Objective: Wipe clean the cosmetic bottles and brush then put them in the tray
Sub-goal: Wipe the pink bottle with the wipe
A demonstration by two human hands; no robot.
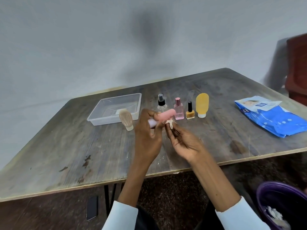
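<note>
Centrally, left hand fingers around the pink oblong brush, right hand fingers pinching a crumpled wipe.

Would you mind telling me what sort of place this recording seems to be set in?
Probably a plain room in a home or small workspace, not a shop or lab: a worn wooden table against a bare grey wall, a pack of baby wipes, and dark wooden furniture at the right edge.

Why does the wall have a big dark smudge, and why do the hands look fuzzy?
Head view: the smudge on the wall is a soft shadow or a camera blur, I cannot tell which. The left hand and right hand look smeared by motion blur, while the tray looks sharper.
</note>
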